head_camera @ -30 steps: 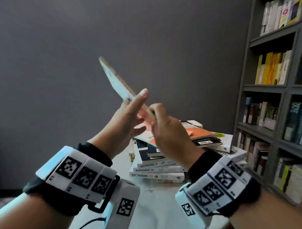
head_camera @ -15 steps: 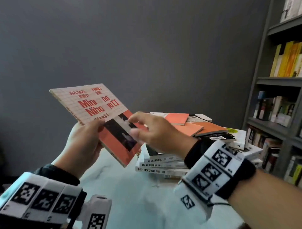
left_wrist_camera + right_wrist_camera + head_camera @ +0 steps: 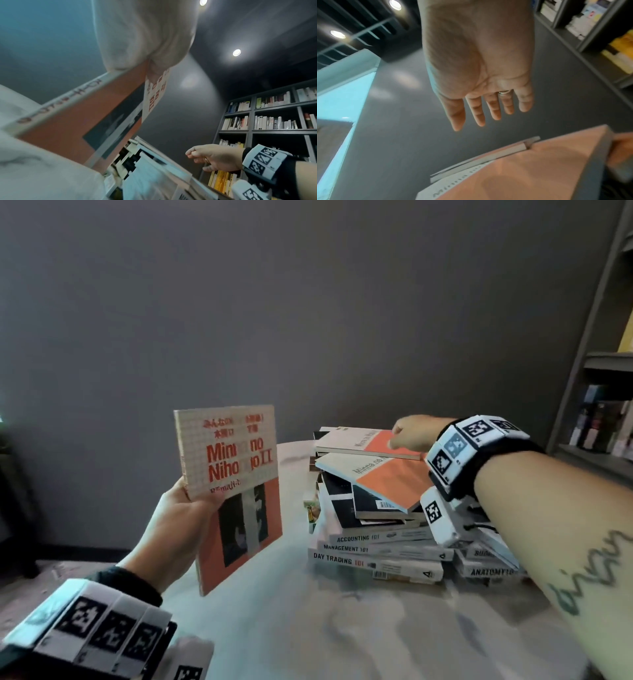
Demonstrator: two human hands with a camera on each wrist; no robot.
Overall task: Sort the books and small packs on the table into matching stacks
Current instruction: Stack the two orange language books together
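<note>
Three copies of the orange-and-cream Japanese textbook are in view: one held book [image 3: 233, 491] and two lying on the heap. Below those two, several dark-covered books and at least five white-spined "101" titles [image 3: 376, 549] are stacked untidily; the exact total cannot be counted. All rest on a pale table [image 3: 308, 628].

The left hand [image 3: 174, 529] grips the held book at its lower left edge, thumb across the front cover, the other fingers behind it and hidden. The book stands nearly upright, cover toward the head camera, clear of the table and well apart from the heap, which lies to the right of these fingers.

The right hand [image 3: 414, 433] reaches over the heap. In the right wrist view its fingers [image 3: 477, 112] are straight and slightly spread, holding nothing. The top textbook [image 3: 370, 443] lies directly under the fingertips; whether they touch it cannot be told. The second textbook [image 3: 380, 484] lies tilted just below the palm and wrist.

A grey bookshelf [image 3: 596, 405] stands to the right of the right hand.
</note>
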